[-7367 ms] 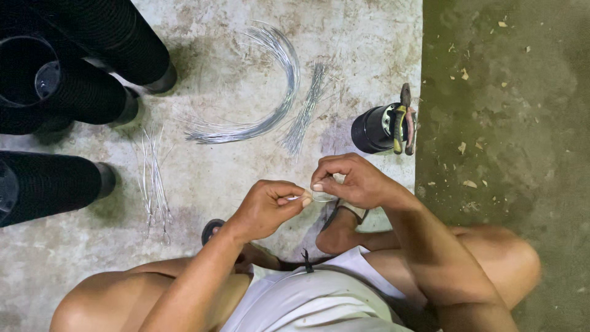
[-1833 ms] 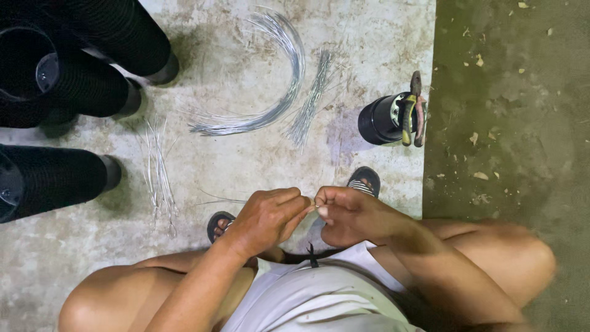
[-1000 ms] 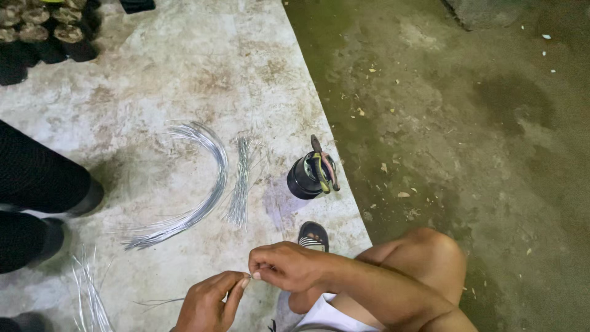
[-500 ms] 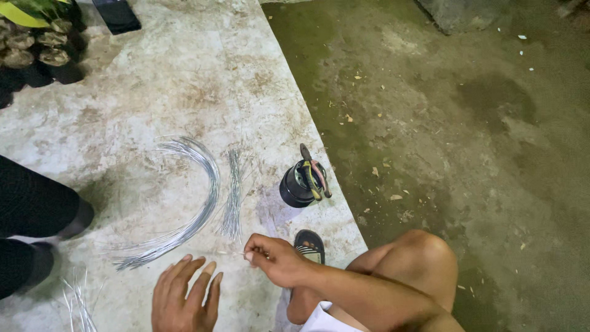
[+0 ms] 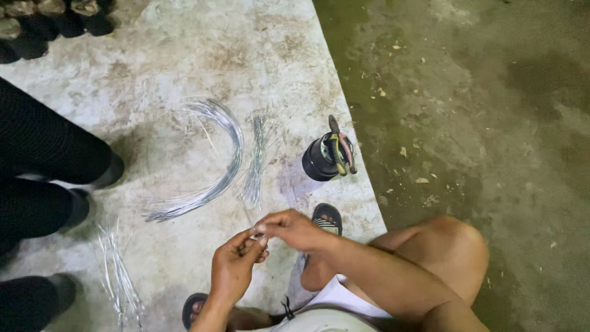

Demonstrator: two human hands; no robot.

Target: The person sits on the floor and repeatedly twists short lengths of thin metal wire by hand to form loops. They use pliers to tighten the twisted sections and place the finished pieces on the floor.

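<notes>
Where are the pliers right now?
Head view: the pliers rest atop a black cylindrical pot at the concrete slab's right edge, right of the straight wire bundle.

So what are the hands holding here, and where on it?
Both hands, left hand and right hand, pinch something small between their fingertips; likely a thin wire, too small to tell.

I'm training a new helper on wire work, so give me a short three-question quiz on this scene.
1. True or false: the curved wire bundle lies on the concrete slab.
2. What rests on top of the black cup? A) pliers B) a spoon C) a brush
3. Fill in: the left hand and right hand meet at their ____, above the slab.

Key: 1 true; 2 A, the pliers; 3 fingertips.
</notes>
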